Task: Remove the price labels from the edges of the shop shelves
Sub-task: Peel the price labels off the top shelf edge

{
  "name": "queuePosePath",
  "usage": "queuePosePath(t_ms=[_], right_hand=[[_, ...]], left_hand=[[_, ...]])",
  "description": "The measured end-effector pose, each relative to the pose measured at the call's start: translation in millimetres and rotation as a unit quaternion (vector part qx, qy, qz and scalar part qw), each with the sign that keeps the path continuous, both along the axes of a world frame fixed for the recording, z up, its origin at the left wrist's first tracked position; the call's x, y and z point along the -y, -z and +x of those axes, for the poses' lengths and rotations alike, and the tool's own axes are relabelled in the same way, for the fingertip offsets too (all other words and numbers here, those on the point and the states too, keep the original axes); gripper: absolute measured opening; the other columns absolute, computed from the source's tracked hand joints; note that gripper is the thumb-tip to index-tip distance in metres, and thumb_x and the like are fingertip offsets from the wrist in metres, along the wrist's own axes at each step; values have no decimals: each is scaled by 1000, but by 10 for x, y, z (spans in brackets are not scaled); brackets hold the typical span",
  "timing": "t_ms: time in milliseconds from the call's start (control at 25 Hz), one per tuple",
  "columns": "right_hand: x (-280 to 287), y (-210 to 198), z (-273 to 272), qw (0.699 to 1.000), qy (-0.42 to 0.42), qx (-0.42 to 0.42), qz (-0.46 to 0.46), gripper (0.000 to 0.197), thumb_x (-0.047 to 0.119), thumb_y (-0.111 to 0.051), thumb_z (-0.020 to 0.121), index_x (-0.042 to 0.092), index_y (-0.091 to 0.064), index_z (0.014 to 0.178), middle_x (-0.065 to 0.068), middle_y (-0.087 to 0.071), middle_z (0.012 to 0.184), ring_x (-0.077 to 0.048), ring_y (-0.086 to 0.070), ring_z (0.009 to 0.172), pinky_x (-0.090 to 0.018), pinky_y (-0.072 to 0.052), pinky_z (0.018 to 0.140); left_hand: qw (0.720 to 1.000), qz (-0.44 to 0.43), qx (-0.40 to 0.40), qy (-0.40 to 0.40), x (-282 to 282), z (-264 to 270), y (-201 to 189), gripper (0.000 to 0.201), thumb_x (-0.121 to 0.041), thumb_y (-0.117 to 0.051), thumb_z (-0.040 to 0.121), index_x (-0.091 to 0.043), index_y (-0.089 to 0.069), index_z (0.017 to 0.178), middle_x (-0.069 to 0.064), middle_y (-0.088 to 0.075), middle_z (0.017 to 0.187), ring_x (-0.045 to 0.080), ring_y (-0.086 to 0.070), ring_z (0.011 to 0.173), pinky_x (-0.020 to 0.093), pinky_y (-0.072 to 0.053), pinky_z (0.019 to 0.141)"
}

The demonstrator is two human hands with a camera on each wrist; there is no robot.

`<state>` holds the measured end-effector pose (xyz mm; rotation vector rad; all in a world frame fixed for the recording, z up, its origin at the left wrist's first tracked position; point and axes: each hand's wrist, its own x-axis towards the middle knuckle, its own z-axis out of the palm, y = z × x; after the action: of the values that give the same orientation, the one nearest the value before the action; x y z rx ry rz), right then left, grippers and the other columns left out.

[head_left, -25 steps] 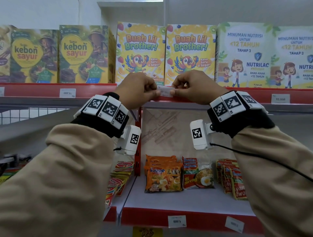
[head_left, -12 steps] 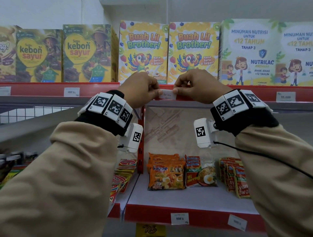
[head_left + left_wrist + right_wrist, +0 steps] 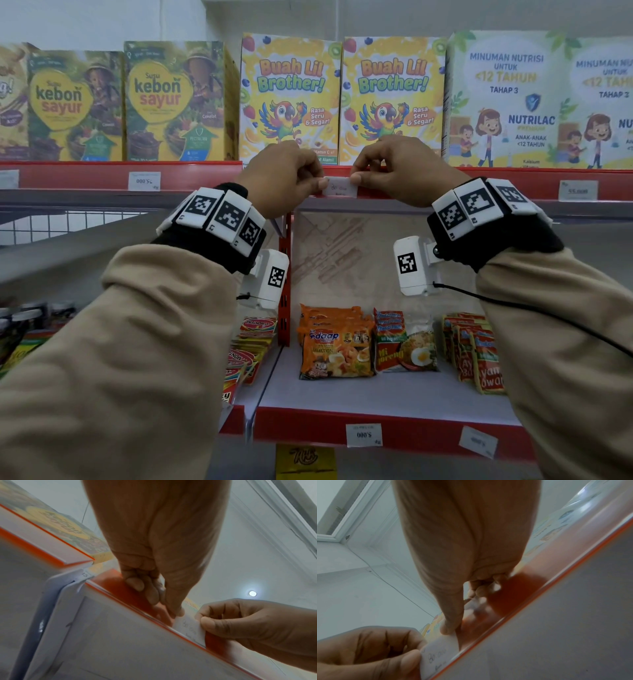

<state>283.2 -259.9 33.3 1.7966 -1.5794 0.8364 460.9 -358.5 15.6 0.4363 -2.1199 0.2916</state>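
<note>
Two hands on one price label point(image 3: 339, 186); left hand point(image 3: 281, 180) fingers pinch its left end, right hand point(image 3: 404, 171) fingers its right; long axis runs between them along the red shelf edge point(image 3: 394, 193); both equally near.

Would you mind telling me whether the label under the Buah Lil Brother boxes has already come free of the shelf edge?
No, the price label sits on the red shelf edge, pinched at its ends by the left hand and right hand.
</note>
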Motion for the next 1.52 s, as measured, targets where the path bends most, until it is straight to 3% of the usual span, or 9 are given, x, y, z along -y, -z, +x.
queuePosePath(t_ms=[160,360,560,720,880,1120,1240,1360,1520], right_hand=[[3,4,-1,1000,-7,8,-3,11,29,-67,87,19,-69,91,11,-48,71,-2,-44,64,-18,-35,59],[3,6,12,1000,-9,12,4,12,29,-67,87,19,-69,93,8,-48,73,-10,-46,68,-26,-38,64],[10,23,0,999,-25,30,-6,10,26,-68,86,18,-68,92,7,-47,73,-6,-44,65,-22,-39,65],[14,32,1,999,-28,34,-13,8,24,-69,86,19,-65,92,9,-47,71,1,-44,60,-10,-34,57],[17,51,4,998,-34,57,-20,16,24,-69,85,19,-60,98,8,-48,69,5,-43,55,-4,-32,54],[35,113,55,997,6,51,-65,19,27,-72,83,20,-55,88,7,-51,76,-7,-45,68,-27,-38,67],[48,174,131,992,61,44,-103,19,33,-71,82,23,-56,87,4,-53,88,-20,-47,91,-38,-41,82],[77,270,236,979,137,49,-145,21,38,-67,83,23,-57,93,3,-54,100,-24,-42,105,-41,-35,91],[141,306,404,973,149,67,-161,15,25,-63,81,24,-58,96,0,-53,105,-27,-41,108,-39,-32,91]], left_hand=[[1000,-6,10,-16,22,4,-24,20,-30,-63,91,-12,-69,96,2,-52,85,15,-47,81,32,-43,80],[999,-11,22,-27,30,0,-42,23,-31,-61,92,-11,-70,98,-9,-45,71,13,-45,75,25,-36,73],[1000,-12,15,-19,52,1,-35,20,-29,-61,92,-12,-69,97,-17,-43,69,1,-41,64,23,-33,71],[1000,5,10,4,38,20,-18,17,-27,-68,87,-13,-65,97,-4,-58,78,9,-50,71,25,-41,73],[999,39,2,26,50,42,-14,28,-20,-73,83,-15,-54,102,-9,-58,76,7,-53,71,27,-44,76],[999,12,-16,25,77,57,13,27,-21,-74,81,-16,-50,92,0,-57,93,20,-55,90,36,-47,82],[997,-63,-35,-32,122,79,52,31,-35,-71,82,-16,-54,98,4,-52,104,24,-47,103,37,-39,89],[992,-92,-47,-77,164,143,55,37,-43,-70,81,-17,-57,105,6,-51,111,27,-43,110,37,-35,93],[995,-74,-40,-52,217,259,50,31,-30,-72,81,-14,-58,104,7,-50,112,25,-44,109,35,-37,90]])
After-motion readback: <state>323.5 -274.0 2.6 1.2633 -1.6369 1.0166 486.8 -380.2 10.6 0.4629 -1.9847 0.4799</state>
